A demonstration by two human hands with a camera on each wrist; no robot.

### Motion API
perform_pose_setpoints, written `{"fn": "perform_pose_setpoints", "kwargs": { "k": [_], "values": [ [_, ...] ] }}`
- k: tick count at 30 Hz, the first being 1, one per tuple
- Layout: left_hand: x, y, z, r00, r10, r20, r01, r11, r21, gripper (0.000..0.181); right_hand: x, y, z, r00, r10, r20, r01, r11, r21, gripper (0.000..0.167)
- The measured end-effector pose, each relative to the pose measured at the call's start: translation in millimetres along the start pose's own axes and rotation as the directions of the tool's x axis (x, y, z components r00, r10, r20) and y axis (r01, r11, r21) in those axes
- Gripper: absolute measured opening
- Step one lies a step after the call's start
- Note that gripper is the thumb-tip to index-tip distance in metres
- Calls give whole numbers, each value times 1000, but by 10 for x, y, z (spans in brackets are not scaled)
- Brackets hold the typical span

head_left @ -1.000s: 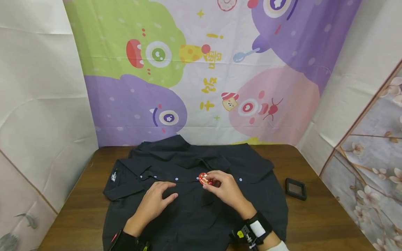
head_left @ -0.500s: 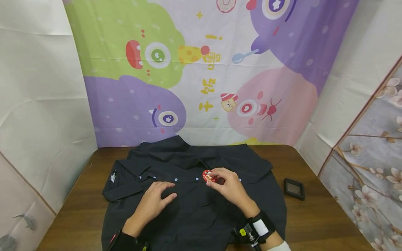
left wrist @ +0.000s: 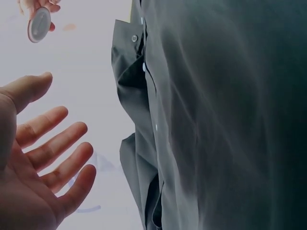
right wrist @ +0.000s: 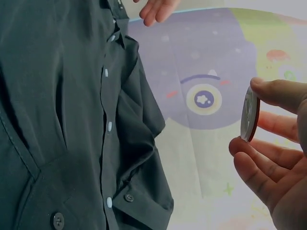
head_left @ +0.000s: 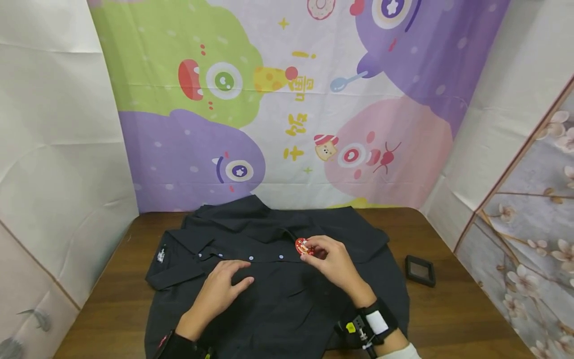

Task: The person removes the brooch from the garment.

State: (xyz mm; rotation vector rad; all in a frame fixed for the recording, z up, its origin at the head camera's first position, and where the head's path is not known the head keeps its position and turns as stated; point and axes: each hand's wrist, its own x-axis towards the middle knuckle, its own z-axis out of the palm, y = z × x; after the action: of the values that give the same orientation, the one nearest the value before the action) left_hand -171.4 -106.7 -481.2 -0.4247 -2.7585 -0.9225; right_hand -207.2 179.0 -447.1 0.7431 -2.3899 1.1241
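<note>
A dark button-up shirt (head_left: 278, 309) lies spread out, its collar to the left and a row of pale buttons running across it. Above its button line, my right hand (head_left: 335, 260) pinches a round red badge (head_left: 302, 246) between thumb and fingers. The printed face shows in the head view. From the right wrist view, the silvery back of the badge (right wrist: 248, 115) is seen nearly edge-on. My left hand (head_left: 221, 285) hovers over the shirt left of the badge, fingers spread and holding nothing. In the left wrist view the badge (left wrist: 39, 24) stays apart from the left hand.
The shirt covers much of a brown wooden table (head_left: 457, 319). A small black square frame (head_left: 420, 270) lies right of the shirt. A cartoon-printed cloth (head_left: 287, 189) hangs behind the table, with pale panels at both sides.
My right hand has moved slightly right and away from me, carrying the badge off the button it was beside. My left hand has stayed about where it was.
</note>
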Motion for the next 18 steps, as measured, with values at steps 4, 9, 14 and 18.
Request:
{"fn": "perform_pose_setpoints", "kwargs": {
  "k": [4,9,14,18],
  "values": [
    [9,30,4,1000,-5,5,5,1000,-4,36,12,23,-12,1000,8,4,-8,1000,-2,26],
    [1,43,-2,1000,-16,-1,16,1000,-1,35,33,24,-48,1000,15,11,-15,999,-36,27],
    [4,54,23,1000,-4,24,4,1000,-5,35,36,38,-95,1000,23,12,-22,997,-73,26],
    [-1,43,29,1000,-6,20,6,1000,-6,34,21,66,-116,1000,22,17,-21,996,-88,25]
  ]
}}
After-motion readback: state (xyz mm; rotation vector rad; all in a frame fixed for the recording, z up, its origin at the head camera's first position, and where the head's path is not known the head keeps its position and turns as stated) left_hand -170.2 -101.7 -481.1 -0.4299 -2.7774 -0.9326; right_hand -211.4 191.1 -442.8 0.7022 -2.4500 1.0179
